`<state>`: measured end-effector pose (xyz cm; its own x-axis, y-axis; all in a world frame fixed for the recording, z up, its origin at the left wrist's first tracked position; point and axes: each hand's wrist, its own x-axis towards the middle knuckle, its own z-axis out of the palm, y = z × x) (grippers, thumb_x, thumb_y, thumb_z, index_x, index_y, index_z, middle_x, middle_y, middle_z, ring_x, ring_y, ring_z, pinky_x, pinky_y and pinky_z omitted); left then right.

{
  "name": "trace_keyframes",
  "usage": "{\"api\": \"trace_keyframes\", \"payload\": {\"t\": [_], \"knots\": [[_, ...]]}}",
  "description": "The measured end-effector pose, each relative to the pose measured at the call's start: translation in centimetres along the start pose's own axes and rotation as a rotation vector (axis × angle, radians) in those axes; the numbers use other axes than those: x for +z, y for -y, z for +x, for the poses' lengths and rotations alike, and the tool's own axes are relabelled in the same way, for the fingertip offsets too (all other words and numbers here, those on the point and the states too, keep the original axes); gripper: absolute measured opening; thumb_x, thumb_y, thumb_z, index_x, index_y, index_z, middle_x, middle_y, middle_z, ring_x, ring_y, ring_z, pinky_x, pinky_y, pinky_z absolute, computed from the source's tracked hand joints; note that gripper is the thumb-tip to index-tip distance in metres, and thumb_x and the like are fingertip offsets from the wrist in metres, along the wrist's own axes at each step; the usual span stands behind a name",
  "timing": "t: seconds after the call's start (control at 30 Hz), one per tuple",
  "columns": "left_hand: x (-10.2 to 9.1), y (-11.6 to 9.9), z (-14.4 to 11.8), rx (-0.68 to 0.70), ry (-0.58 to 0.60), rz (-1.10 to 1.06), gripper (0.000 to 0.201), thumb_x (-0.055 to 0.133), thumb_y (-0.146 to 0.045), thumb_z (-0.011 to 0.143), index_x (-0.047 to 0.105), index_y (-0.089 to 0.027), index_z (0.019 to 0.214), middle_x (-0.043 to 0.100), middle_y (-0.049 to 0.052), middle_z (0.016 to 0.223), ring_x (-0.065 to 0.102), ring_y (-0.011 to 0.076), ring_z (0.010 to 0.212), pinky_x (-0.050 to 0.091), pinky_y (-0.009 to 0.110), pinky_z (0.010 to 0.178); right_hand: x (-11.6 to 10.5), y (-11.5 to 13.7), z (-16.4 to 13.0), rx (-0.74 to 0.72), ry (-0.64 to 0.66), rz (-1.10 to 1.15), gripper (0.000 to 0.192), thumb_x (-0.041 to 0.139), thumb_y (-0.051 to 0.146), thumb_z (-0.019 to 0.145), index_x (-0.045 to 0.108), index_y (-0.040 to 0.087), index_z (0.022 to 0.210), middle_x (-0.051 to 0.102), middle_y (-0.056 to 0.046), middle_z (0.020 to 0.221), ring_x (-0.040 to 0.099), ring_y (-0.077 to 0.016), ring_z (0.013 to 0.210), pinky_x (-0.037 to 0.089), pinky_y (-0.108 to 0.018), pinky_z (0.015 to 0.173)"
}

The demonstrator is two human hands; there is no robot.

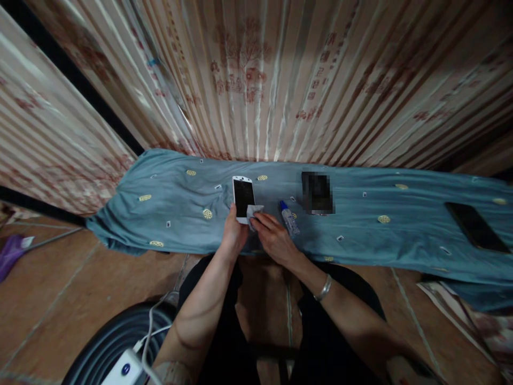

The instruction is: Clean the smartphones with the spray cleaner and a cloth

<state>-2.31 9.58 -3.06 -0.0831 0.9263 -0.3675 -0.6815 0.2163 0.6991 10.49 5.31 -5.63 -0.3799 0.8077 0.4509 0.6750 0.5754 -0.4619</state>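
Observation:
A white phone with a dark screen lies on the blue-grey cloth that covers a low bench. My left hand grips the phone's lower left edge. My right hand pinches a small white wipe and presses it on the phone's lower right corner. A silver bracelet sits on my right wrist.
A small bottle with a blue cap lies just right of my right hand. A dark blurred object sits beyond it. Another dark phone lies far right. Striped curtains hang behind. A white charger with cable is at bottom left.

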Motion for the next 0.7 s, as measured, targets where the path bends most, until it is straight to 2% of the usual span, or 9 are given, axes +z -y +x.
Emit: {"api": "trace_keyframes", "payload": {"t": [0.17,0.27,0.4,0.5,0.57,0.6,0.7], "knots": [[0.3,-0.6,-0.6,-0.033,0.011,-0.009,0.047,0.039,-0.039,0.102,0.065,-0.012,0.130,0.071,0.014,0.131,0.054,0.0304,0.139,0.042,0.045,0.117,-0.4,-1.6,0.5,0.136,-0.044,0.100,0.045,0.044,0.017,0.097,0.068,0.024,0.134,0.069,-0.009,0.136,0.063,-0.0251,0.129,0.051,-0.047,0.112],[0.2,-0.9,-0.9,-0.056,0.010,0.004,0.046,0.043,-0.039,0.100,0.065,-0.014,0.131,0.068,0.014,0.137,0.050,0.0318,0.142,0.040,0.047,0.118,-0.7,-2.5,1.2,0.314,-0.136,0.242,0.040,0.049,0.021,0.094,0.074,0.026,0.124,0.076,-0.006,0.124,0.070,-0.0258,0.117,0.054,-0.046,0.106],[0.3,-1.4,-1.7,-0.125,0.060,-0.003,0.045,0.044,-0.039,0.100,0.067,-0.014,0.128,0.072,0.014,0.129,0.054,0.0326,0.139,0.041,0.049,0.117,-1.1,-3.6,2.2,0.569,-0.289,0.619,0.025,0.061,0.031,0.085,0.080,0.024,0.100,0.081,-0.002,0.091,0.075,-0.0242,0.088,0.060,-0.043,0.089],[0.7,-1.7,-2.5,-0.209,0.110,0.023,0.049,0.039,-0.043,0.101,0.068,-0.012,0.125,0.077,0.016,0.117,0.063,0.0327,0.128,0.044,0.049,0.114,-1.6,-4.1,3.1,0.747,-0.429,1.030,0.017,0.072,0.037,0.075,0.076,0.022,0.081,0.078,0.000,0.077,0.073,-0.0191,0.072,0.062,-0.035,0.074],[0.8,-1.8,-3.0,-0.266,0.132,0.056,0.054,0.037,-0.046,0.102,0.068,-0.008,0.124,0.078,0.018,0.110,0.068,0.0326,0.120,0.046,0.049,0.111,-2.2,-4.3,3.5,0.835,-0.512,1.267,0.016,0.079,0.034,0.069,0.071,0.022,0.073,0.075,0.001,0.070,0.070,-0.0163,0.064,0.062,-0.030,0.067],[0.8,-1.8,-3.2,-0.293,0.147,0.070,0.056,0.036,-0.047,0.102,0.068,-0.006,0.125,0.078,0.019,0.107,0.070,0.0326,0.116,0.048,0.049,0.110,-2.5,-4.3,3.8,0.866,-0.539,1.357,0.016,0.082,0.032,0.066,0.070,0.022,0.071,0.075,0.001,0.068,0.070,-0.0153,0.063,0.062,-0.028,0.065],[0.6,-1.4,-3.3,-0.346,0.199,0.095,0.060,0.036,-0.048,0.102,0.066,-0.004,0.128,0.078,0.020,0.103,0.074,0.0320,0.104,0.053,0.047,0.101,-3.6,-4.4,4.1,0.883,-0.559,1.416,0.019,0.083,0.036,0.070,0.070,0.022,0.074,0.075,0.001,0.069,0.070,-0.0142,0.062,0.061,-0.026,0.061]]}}
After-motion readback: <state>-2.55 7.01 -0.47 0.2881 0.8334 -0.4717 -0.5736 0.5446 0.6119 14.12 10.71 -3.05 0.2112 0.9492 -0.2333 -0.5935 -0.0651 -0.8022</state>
